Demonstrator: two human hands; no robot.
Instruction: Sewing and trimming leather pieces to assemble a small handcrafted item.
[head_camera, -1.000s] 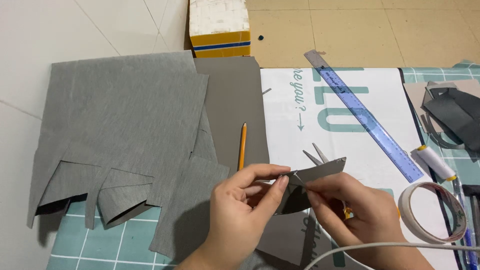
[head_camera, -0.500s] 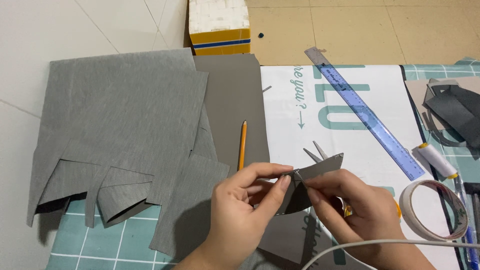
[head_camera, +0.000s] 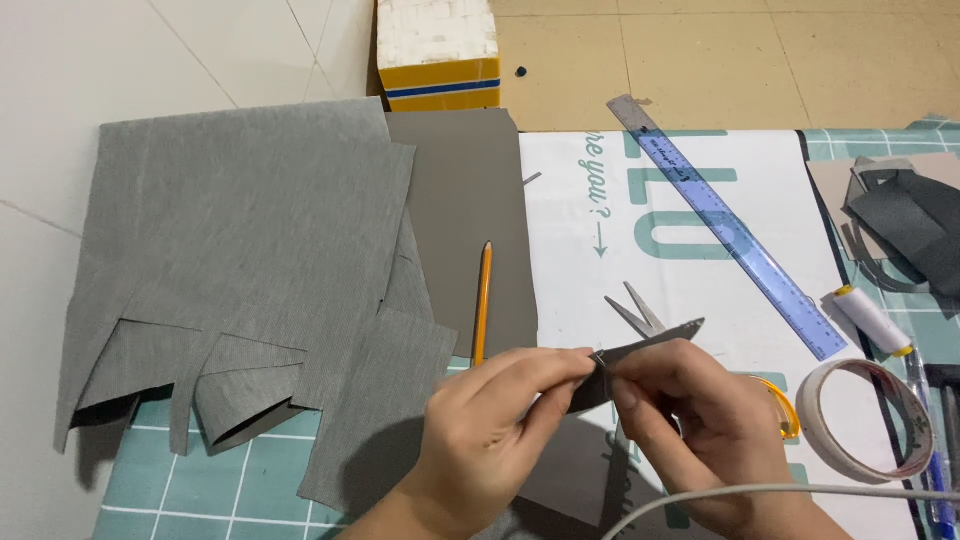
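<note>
- so far, the left hand (head_camera: 490, 430) and the right hand (head_camera: 700, 420) meet near the bottom middle, both pinching a small dark grey strip (head_camera: 640, 352) of fabric held up above the cutting mat (head_camera: 150, 480); the fingertips press together at the strip's left end, as if folding or creasing it.
- judging by the big grey fabric sheet (head_camera: 240, 250) on the left, with notches and flaps already cut along its near edge, cutting looks partly done; more cut grey pieces (head_camera: 905, 230) lie at the far right.
- the strip itself looks only half worked: one end is pinched, the other sticks out free to the right.
- scissors (head_camera: 635, 310) lie just beyond the hands, with only the blades showing; the handles are hidden behind the right hand.
- a pencil (head_camera: 483, 300), a clear blue ruler (head_camera: 730, 225), a tape roll (head_camera: 870, 420) and a white thread spool (head_camera: 872, 320) rest unused on the white printed sheet (head_camera: 600, 200) and mat.
- whether the strip is glued, stitched or just folded is hard to make out; the fingers cover the fold.
- a yellow object under the right hand is mostly hidden.
</note>
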